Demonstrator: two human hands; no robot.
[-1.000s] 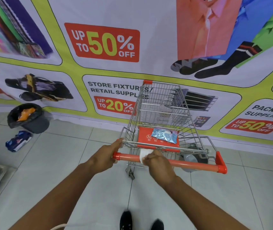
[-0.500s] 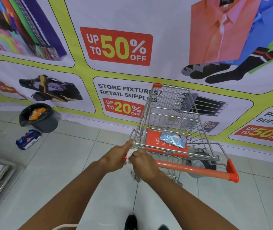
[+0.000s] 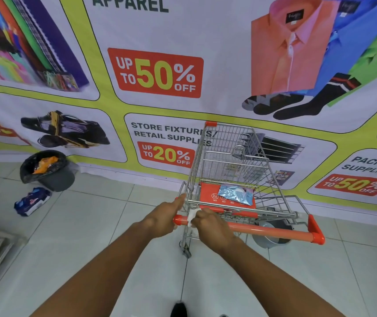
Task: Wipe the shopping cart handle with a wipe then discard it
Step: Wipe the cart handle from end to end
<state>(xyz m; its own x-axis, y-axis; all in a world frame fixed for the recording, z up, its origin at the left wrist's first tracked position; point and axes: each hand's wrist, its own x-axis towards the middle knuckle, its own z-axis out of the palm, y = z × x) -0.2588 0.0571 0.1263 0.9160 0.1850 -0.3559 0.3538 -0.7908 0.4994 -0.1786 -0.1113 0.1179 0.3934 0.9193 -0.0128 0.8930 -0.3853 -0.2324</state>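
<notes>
pale floor tiles (image 3: pixel 105 227) run up to a sale banner (image 3: pixel 157 72) on the wall, and i am standing behind the shopping cart (image 3: pixel 226 161) that is parked against it. my right hand (image 3: pixel 212 227) has its grip closed around a white wipe (image 3: pixel 192 217), pressing it onto the orange cart handle (image 3: pixel 274 232) very near the left end. my left hand (image 3: pixel 164 219) has its grip wrapped on that left end, just beside the wipe, steadying the cart. i judge the wiping to be under way or close to finished, since the wipe sits at one extreme of the bar, but i cannot tell from here which parts are already clean. what is clearly left is the discarding: the bin (image 3: pixel 47 170) with its black liner stands on the floor well apart to the left, by the wall, with a blue packet (image 3: pixel 33 201) lying near it. the handle's long axis runs left to right across my view, dipping slightly toward the right end cap, which sits a little nearer to me. a shiny blue pack (image 3: pixel 235 194) rests on the red seat flap in the cart.
</notes>
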